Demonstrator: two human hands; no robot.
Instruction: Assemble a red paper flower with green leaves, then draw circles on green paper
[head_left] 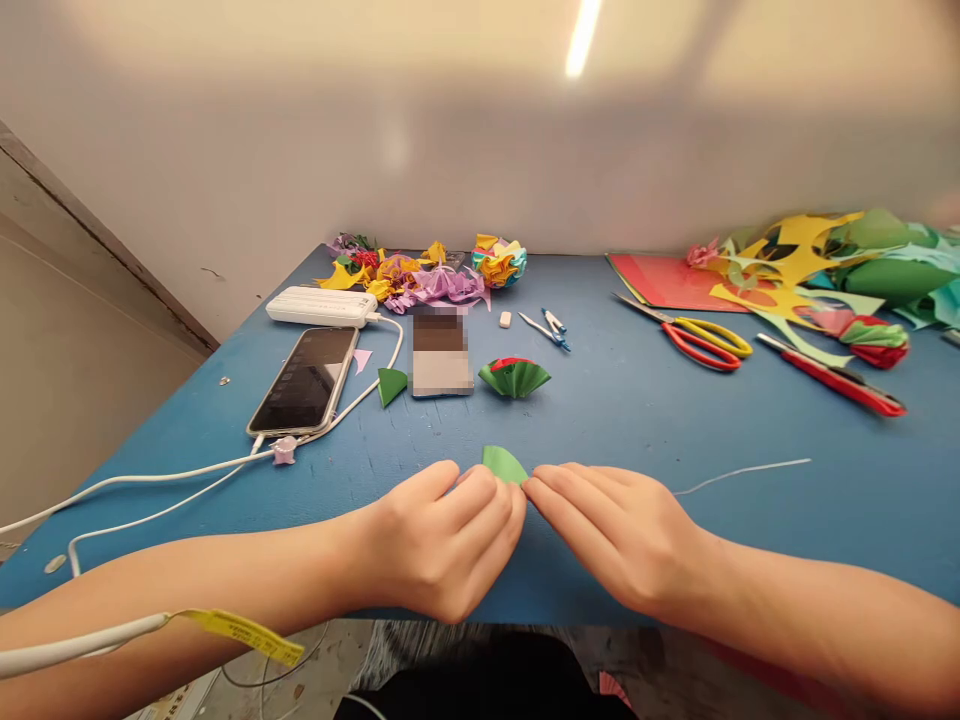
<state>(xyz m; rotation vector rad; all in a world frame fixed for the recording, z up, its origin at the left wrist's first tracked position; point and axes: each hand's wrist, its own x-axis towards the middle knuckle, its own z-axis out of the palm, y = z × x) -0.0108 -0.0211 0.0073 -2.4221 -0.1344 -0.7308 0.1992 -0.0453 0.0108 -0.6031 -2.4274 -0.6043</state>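
Both hands meet at the near edge of the blue table (645,400), pinching a small folded green paper piece (503,464). My left hand (450,540) curls its fingers round the left side of the paper. My right hand (607,530) presses its fingertips on the right side. Most of the paper is hidden between the fingers. Farther back lie a pleated green fan with red inside (514,377) and a small green folded triangle (391,385).
A phone (306,380) on a white cable and a white power bank (321,306) lie at the left. Crumpled coloured paper (420,275) sits at the back. Scissors (697,338), a red cutter (836,377), paper sheets and scraps (795,270) lie at the right. A thin wire (742,472) lies beside my right hand.
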